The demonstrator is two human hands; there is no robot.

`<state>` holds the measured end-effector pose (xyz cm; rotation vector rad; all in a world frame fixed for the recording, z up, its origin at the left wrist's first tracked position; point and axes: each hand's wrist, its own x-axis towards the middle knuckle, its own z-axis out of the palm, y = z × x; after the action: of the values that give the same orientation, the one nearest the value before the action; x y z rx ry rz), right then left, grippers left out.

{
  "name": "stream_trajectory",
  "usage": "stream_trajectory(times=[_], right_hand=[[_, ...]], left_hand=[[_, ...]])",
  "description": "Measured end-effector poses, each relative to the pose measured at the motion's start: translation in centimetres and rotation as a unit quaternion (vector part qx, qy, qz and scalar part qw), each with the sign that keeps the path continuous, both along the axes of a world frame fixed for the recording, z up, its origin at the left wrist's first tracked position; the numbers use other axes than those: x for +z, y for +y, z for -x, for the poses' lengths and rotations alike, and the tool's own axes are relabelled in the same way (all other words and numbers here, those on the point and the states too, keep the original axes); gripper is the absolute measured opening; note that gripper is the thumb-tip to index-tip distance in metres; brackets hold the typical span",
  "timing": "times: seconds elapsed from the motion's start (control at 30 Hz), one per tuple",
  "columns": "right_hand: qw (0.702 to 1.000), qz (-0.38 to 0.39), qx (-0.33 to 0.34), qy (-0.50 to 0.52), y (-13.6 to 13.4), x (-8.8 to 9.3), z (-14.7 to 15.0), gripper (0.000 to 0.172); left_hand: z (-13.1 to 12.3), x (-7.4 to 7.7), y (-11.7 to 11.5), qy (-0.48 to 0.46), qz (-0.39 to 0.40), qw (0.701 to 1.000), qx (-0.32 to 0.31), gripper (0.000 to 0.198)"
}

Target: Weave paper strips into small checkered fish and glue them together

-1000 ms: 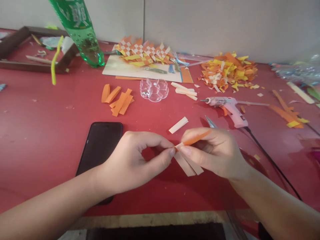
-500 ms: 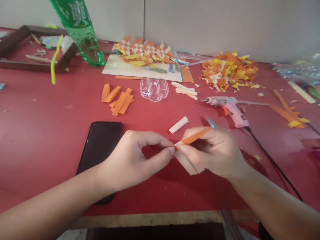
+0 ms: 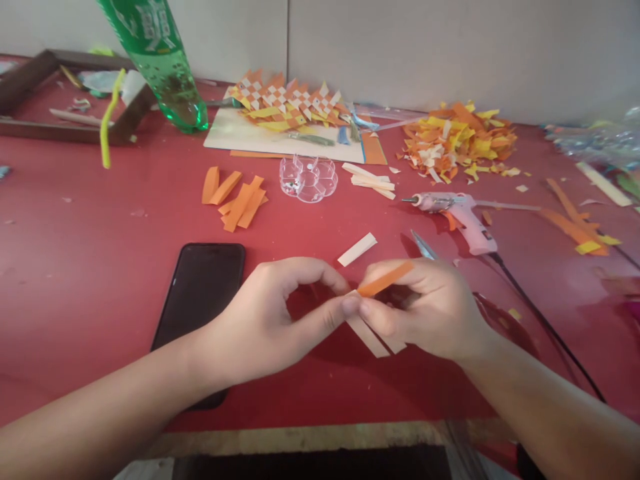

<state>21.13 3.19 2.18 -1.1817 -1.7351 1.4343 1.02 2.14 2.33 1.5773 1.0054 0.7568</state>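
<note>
Between my two hands is an orange paper strip (image 3: 386,279) crossed with cream paper strips (image 3: 371,337), whose ends hang down toward the table's front edge. My left hand (image 3: 295,313) pinches the left end of the joined strips between thumb and finger. Close against it, my right hand (image 3: 425,310) is closed on the same strips, with the orange end sticking out over its fingers. The thumbs nearly meet and hide the crossing. A loose cream strip (image 3: 357,250) lies just beyond my hands, and metal tips (image 3: 423,245) poke out behind my right hand.
A black phone (image 3: 200,293) lies by my left wrist. Orange strips (image 3: 243,203), a clear bead tray (image 3: 309,179), cream strips (image 3: 371,180) and a pink glue gun (image 3: 465,217) with a cord lie farther back. Behind them are woven paper fish (image 3: 287,100), paper scraps (image 3: 460,137) and a green bottle (image 3: 167,73).
My left thumb has moved onto the crossing, close to the right thumb. The orange strip's end has dipped slightly left, and the hanging cream strips have spread a little apart.
</note>
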Motion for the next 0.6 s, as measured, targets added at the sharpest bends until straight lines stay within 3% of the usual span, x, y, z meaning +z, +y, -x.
stream_trajectory(times=[0.13, 0.3, 0.6], right_hand=[[1.0, 0.001, 0.013, 0.014, 0.0, 0.02, -0.12, 0.016], [0.999, -0.025, 0.021, -0.004, 0.02, 0.01, -0.29, 0.023], [0.995, -0.088, 0.006, -0.041, 0.07, -0.05, -0.24, 0.017]], left_hand=[[-0.18, 0.09, 0.07, 0.015, -0.015, 0.999, 0.034, 0.015], [-0.08, 0.01, 0.09, 0.02, -0.011, 0.997, 0.072, 0.017], [0.02, 0.14, -0.03, -0.02, 0.044, 0.997, 0.056, 0.017]])
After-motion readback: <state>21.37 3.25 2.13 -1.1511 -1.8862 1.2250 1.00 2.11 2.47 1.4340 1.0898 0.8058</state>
